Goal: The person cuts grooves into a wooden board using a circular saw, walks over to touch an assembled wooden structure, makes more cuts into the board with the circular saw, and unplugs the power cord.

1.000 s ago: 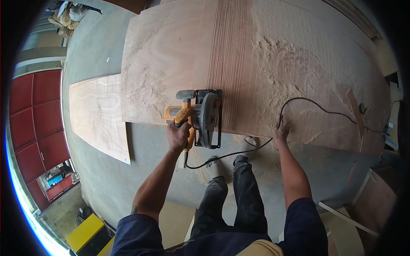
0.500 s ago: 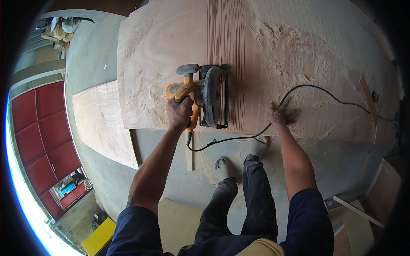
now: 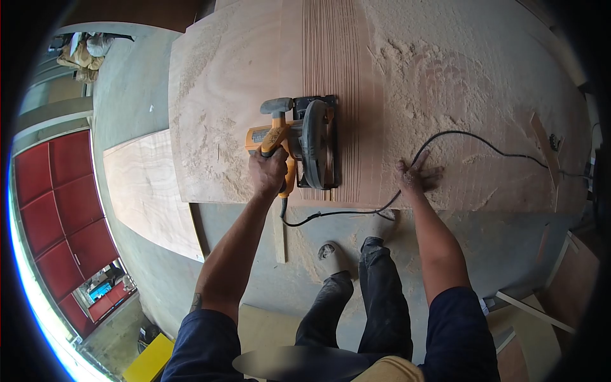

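Observation:
My left hand (image 3: pixel 268 170) is wrapped round the rear handle of a yellow and black circular saw (image 3: pixel 314 143). The saw's black base plate sits flat on a large plywood sheet (image 3: pixel 235 76), over a band of closely spaced parallel grooves (image 3: pixel 331 57). Farther right, my right hand (image 3: pixel 420 177) lies on the sawdust-covered sheet near its close edge, fingers spread. A black power cord (image 3: pixel 375 211) loops from the saw past the thumb side of this hand and on to the right. The blade is hidden under the guard.
Loose sawdust (image 3: pixel 414 70) covers much of the sheet's right side. A thin wood strip (image 3: pixel 545 143) lies at the right beside the cord. Another plywood panel (image 3: pixel 149 184) is at the left. My feet stand on the concrete floor (image 3: pixel 286 293), near a narrow strip (image 3: pixel 280 239).
The saw has slid slightly away from me, leaving more sheet between its base and the near edge. My right hand stays at about the same spot, and the view has shifted a little.

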Demonstrator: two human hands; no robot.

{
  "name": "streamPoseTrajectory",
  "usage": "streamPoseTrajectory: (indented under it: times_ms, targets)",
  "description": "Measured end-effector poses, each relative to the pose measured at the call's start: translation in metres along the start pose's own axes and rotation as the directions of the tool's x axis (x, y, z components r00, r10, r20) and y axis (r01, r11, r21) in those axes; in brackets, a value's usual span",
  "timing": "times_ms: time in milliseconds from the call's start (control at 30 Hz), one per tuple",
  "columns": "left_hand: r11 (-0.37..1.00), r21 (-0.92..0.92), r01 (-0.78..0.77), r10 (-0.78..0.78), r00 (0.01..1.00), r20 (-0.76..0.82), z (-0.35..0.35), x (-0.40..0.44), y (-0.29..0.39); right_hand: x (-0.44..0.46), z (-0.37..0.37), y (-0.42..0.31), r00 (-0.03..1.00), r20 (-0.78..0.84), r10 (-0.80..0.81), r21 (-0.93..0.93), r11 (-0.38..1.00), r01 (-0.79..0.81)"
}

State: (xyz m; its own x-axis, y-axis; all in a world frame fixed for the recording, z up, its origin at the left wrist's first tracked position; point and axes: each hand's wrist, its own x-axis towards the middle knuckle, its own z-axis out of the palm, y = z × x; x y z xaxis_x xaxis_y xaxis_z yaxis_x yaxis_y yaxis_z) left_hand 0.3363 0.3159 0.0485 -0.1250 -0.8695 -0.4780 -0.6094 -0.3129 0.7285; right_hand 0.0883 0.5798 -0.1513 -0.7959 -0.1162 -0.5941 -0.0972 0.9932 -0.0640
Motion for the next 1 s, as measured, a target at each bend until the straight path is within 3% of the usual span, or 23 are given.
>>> streamPoseTrajectory:
  times_ms: [67,467,633,767,1000]
  targets:
    - [0.995,0.057,-0.083,0.085,0.996,-0.035,0.005,0.01,-0.004,0.003,-0.001,0.001,1.0,-0.008,-0.007,-0.006,1.0,0.007]
    - [0.996,-0.013,-0.088,0.088,0.996,-0.028,0.017,0.051,0.04,0.003,0.007,0.002,1.0,-0.006,-0.007,-0.051,0.999,0.007]
    - [0.996,-0.008,-0.09,0.09,0.995,-0.033,0.023,0.068,0.05,0.011,0.027,0.013,0.988,-0.147,-0.056,-0.094,0.995,0.043]
    - [0.996,-0.014,-0.088,0.087,0.996,-0.032,0.025,0.078,0.057,0.013,0.029,0.015,0.983,-0.168,-0.073,-0.071,0.996,0.062]
    - [0.994,-0.022,-0.103,0.102,0.994,-0.028,0.032,0.1,0.07,0.012,0.022,0.016,0.995,-0.083,-0.047,-0.11,0.993,0.038]
